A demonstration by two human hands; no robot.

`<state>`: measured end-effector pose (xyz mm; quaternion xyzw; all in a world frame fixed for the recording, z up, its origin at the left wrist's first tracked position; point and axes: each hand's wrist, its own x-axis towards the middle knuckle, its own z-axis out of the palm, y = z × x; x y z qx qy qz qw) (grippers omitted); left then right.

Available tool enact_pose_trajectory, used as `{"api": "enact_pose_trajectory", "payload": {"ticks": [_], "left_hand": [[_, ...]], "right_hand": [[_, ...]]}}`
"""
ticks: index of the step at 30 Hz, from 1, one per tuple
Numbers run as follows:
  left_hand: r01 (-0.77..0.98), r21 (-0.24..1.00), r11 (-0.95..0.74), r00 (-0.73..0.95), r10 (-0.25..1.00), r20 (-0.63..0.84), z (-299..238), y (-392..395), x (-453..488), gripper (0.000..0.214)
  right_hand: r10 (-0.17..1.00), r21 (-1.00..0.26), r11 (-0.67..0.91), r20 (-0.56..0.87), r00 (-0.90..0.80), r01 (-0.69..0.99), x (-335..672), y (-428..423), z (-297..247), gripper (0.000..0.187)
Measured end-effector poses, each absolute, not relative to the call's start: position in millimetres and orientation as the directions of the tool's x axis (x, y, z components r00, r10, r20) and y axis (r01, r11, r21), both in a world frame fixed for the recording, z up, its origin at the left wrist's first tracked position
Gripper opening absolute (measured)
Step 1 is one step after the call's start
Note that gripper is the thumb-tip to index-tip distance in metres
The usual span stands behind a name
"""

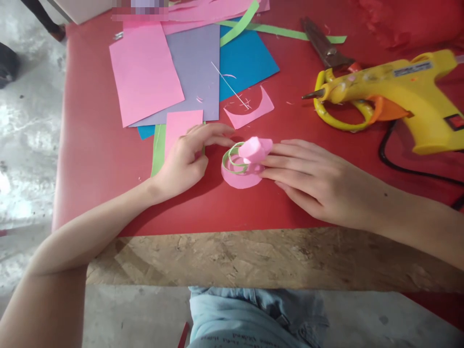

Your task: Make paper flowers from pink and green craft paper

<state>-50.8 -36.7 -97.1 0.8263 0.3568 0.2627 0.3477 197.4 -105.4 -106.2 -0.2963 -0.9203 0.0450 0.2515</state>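
On the red table stands a small paper craft: a round pink paper base [242,180], curled green paper strips [228,162] above it, and a folded pink paper shape [255,150] on top. My right hand [311,176] lies to its right with fingers stretched out, fingertips at the craft's edge and seemingly touching it. To the left, my left hand [190,154] is open, its fingers reaching toward the curled strips but apart from them. Its palm side is hidden. Under that hand lie a pink paper piece [184,124] and a green strip [158,147].
A yellow glue gun [384,87] rests at the right over yellow-handled scissors [328,50]. Pink [145,72], purple [197,72] and blue sheets [246,60] overlap at the back. A pink offcut [251,113] lies beyond the craft. The table's board edge [217,258] runs along the front.
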Motion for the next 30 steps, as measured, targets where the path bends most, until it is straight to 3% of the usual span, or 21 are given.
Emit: {"api": "enact_pose_trajectory", "payload": {"ticks": [11, 30], "left_hand": [[0.357, 0.71, -0.607, 0.704, 0.674, 0.223, -95.6, -29.9, -53.2, 0.072], [0.398, 0.626, -0.671, 0.643, 0.69, 0.332, -93.7, -32.3, -51.1, 0.051]], "right_hand": [[0.541, -0.112, 0.83, 0.403, -0.738, 0.546, 201.3, -100.6, -100.2, 0.027], [0.666, -0.107, 0.721, 0.381, -0.642, 0.684, 204.8, -95.2, -106.1, 0.03]]}}
